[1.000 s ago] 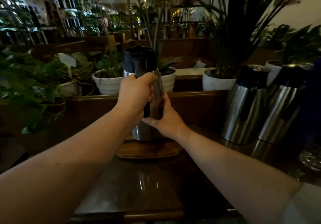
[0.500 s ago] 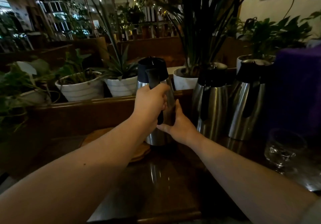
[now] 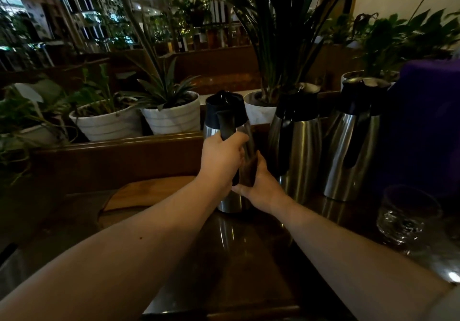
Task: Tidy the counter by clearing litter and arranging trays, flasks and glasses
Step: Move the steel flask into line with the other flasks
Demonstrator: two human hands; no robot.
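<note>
A steel flask (image 3: 230,203) with a black lid stands upright on the dark counter, just right of a wooden tray (image 3: 139,195). My left hand (image 3: 220,161) is wrapped around its black handle. My right hand (image 3: 261,186) presses against the flask's lower right side. Two more steel flasks (image 3: 297,144) (image 3: 351,144) stand close on the right. A clear glass (image 3: 408,217) sits on the counter at the right.
White plant pots (image 3: 171,119) line a wooden ledge (image 3: 119,146) behind the counter. A purple object (image 3: 428,121) rises at the far right behind the glass. The counter's front edge (image 3: 219,313) is near me.
The flask has moved right, off the wooden tray and onto the counter beside the other two flasks. Both hands stayed on it.
</note>
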